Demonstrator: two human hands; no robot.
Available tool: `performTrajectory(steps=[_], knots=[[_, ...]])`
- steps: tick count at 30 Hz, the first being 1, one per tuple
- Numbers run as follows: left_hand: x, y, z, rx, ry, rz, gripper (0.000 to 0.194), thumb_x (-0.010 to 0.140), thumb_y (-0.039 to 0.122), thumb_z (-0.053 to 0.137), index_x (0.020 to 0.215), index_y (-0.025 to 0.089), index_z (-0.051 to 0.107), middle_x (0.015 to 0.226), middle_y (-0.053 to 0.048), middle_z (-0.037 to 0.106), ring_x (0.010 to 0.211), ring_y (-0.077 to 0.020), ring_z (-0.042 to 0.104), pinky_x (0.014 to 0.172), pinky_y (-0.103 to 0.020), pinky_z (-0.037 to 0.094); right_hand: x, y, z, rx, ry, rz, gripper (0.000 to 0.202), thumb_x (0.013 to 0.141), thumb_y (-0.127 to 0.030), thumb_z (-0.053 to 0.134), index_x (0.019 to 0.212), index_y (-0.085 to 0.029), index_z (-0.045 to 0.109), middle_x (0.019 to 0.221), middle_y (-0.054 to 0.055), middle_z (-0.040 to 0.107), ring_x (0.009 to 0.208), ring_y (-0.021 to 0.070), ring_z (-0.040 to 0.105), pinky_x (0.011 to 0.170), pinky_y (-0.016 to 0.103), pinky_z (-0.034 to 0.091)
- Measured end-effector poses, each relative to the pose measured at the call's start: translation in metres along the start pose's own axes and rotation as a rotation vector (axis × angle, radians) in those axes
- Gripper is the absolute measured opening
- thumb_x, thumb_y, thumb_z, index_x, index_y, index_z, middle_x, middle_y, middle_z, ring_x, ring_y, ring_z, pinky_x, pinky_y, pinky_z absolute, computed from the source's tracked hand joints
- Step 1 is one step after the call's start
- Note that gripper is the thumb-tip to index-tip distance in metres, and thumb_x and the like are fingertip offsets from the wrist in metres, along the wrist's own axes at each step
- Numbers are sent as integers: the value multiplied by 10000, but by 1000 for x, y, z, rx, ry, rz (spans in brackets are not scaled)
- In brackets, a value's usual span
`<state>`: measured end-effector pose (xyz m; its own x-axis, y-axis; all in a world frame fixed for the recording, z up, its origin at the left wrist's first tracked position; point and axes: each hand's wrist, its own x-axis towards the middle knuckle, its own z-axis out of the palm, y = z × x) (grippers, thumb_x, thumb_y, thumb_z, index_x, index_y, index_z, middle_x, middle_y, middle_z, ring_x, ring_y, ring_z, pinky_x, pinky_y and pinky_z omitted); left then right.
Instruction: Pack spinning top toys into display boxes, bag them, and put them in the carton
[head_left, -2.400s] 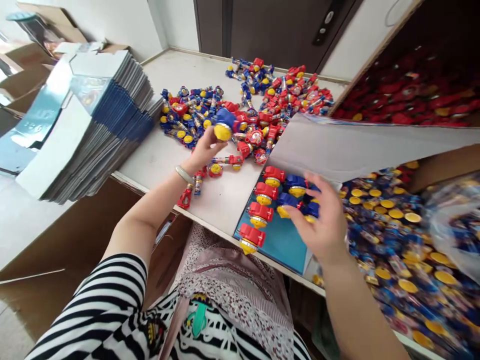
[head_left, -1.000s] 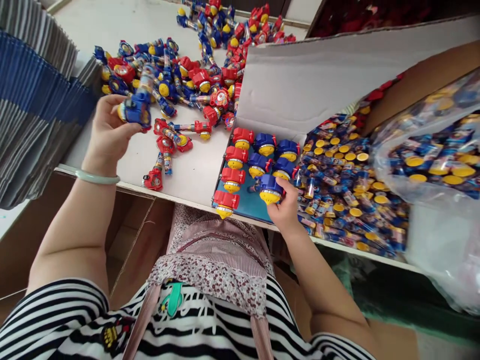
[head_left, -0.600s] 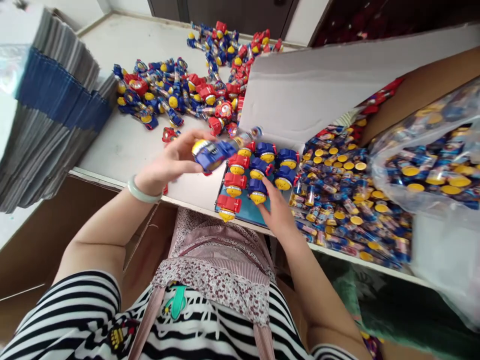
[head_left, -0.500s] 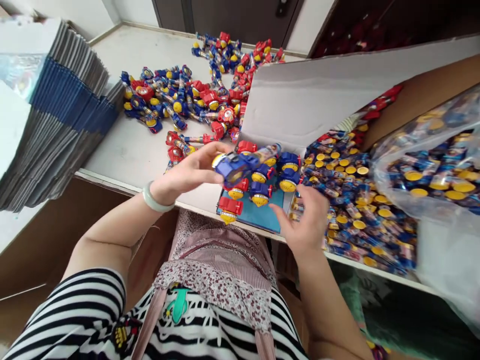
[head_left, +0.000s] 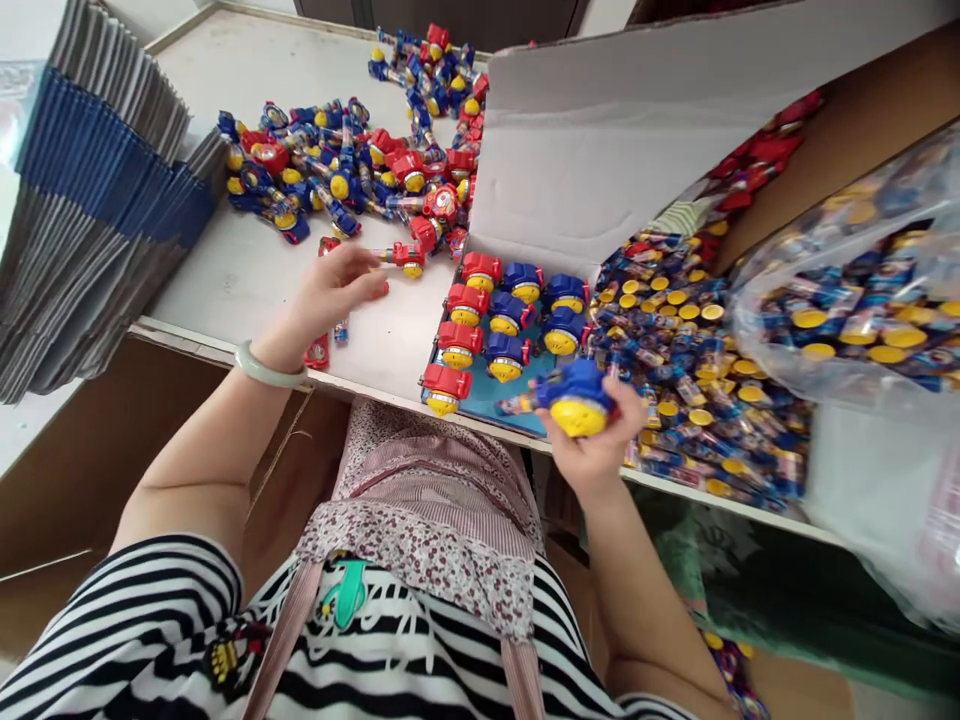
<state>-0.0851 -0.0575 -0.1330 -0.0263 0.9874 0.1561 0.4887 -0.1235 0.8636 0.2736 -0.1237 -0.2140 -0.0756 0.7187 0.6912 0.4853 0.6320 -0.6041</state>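
Observation:
My right hand [head_left: 596,445] grips a blue toy [head_left: 574,385] with a yellow round end, its tube-like handle pointing left over the near part of a box [head_left: 484,400] with a blue bottom. Inside that box stand red toys [head_left: 459,343] in a left column and blue toys [head_left: 508,357] in the columns beside it, yellow ends facing me. Over the table to the left, my left hand [head_left: 334,290] has its thumb and fingers apart, close to several loose red toys [head_left: 318,352] that it partly covers.
A heap of red and blue toys [head_left: 337,185] lies at the back left. The raised white box flap [head_left: 555,150] stands behind the box. On the right are many small tubes [head_left: 697,400] and a clear bag [head_left: 862,310] of them. Folded cartons [head_left: 97,200] are stacked at left.
The blue toy has passed from my left hand to my right, which holds it over the near side of the box. My left hand has moved left to the loose red toys.

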Motion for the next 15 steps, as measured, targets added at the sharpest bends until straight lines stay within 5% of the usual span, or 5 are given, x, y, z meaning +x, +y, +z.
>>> performTrajectory(steps=[3, 7, 10, 15], knots=[[-6, -66, -23, 485, 98, -107, 453, 823, 493, 680, 1118, 155, 613, 1030, -120, 666, 1018, -276, 635, 913, -410, 526, -15, 8, 19, 12, -15, -209, 577, 816, -172, 680, 1328, -283, 437, 1161, 108, 593, 1028, 249, 688, 815, 395, 641], [-40, -117, -43, 847, -23, -300, 739, 788, 542, 686, 1353, 95, 521, 1271, -213, 584, 1250, -404, 515, 1056, -528, 430, -20, 9, 29, 1, -119, -135, 555, 808, -127, 633, 1326, -253, 476, 1152, 109, 642, 1076, 252, 688, 868, 398, 635], [-59, -130, -50, 771, -124, -443, 752, 768, 548, 685, 1338, 83, 529, 1220, -214, 609, 1191, -406, 561, 1023, -513, 452, -28, 15, 33, -40, -208, -74, 530, 806, -133, 583, 1316, -240, 487, 1130, 103, 657, 1075, 247, 692, 889, 403, 631], [-69, -127, -53, 417, -146, -385, 822, 651, 536, 771, 1313, 109, 539, 1200, -158, 632, 1088, -328, 603, 991, -428, 471, -32, 24, 38, -69, -339, 37, 511, 838, -220, 586, 1344, -238, 512, 1195, 129, 670, 1111, 290, 694, 920, 471, 626]])
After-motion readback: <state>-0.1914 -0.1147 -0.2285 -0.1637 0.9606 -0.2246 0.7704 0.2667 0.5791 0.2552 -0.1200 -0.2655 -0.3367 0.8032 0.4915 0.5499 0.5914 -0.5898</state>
